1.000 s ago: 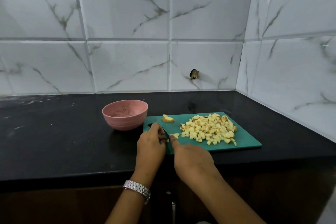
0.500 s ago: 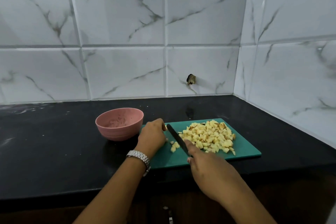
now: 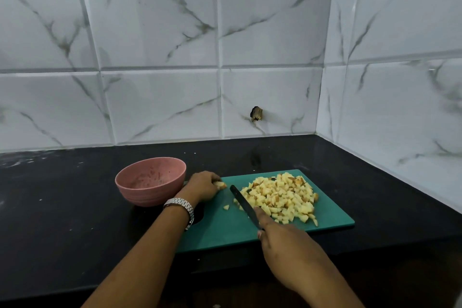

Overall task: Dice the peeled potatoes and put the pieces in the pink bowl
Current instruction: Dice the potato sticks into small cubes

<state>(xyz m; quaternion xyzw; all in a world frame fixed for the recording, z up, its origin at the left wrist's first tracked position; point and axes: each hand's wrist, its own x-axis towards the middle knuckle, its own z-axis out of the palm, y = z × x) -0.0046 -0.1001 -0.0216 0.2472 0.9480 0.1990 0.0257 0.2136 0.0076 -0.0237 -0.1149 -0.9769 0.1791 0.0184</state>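
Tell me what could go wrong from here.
1. The left hand grips a small potato chunk close to the knife held by the right hand; cutting so small a piece could nick the fingers.
2. The diced pile sits at the right of the cutting board, with the pink bowl off its left end; pieces may scatter on the counter during transfer.

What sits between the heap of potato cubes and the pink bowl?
The left hand, holding a potato chunk, rests at the board's bowl-side end, and the knife in the right hand lies along the heap's left edge. Nothing else does.
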